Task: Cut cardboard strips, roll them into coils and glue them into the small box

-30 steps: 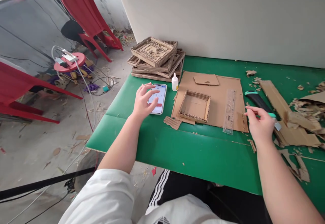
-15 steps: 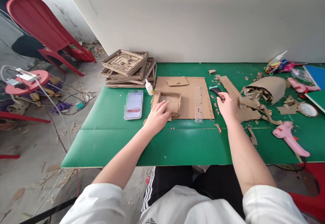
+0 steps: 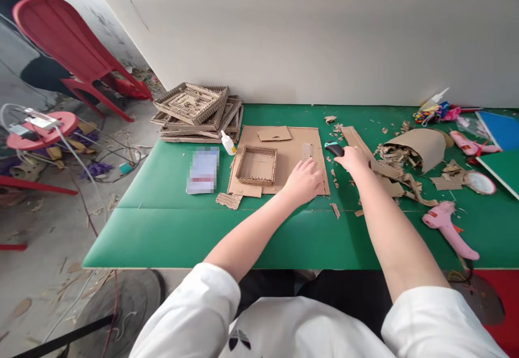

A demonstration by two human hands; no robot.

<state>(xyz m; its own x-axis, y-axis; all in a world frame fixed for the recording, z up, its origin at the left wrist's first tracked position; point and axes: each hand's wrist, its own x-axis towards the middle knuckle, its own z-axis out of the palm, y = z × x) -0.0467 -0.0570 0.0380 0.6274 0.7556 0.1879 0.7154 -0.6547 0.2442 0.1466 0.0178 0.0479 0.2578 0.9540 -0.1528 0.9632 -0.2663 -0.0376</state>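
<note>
The left hand [image 3: 302, 182] lies over the near end of the clear plastic ruler [image 3: 307, 151], hiding that end; only the ruler's far part shows. Whether its fingers grip or merely press the ruler cannot be told. The right hand [image 3: 354, 159] covers most of the black utility knife with teal tip [image 3: 333, 148]; its fingers curl down over the handle, but a closed grip is not visible. The screen of the white phone [image 3: 202, 170] is blurred. The ruler lies on the flat brown cardboard sheet [image 3: 284, 168], near its right edge, right of the shallow square cardboard tray [image 3: 257, 165]. The green table surface [image 3: 211, 228] near the person is open. A pink glue gun [image 3: 448, 227] lies well apart at right.
</note>
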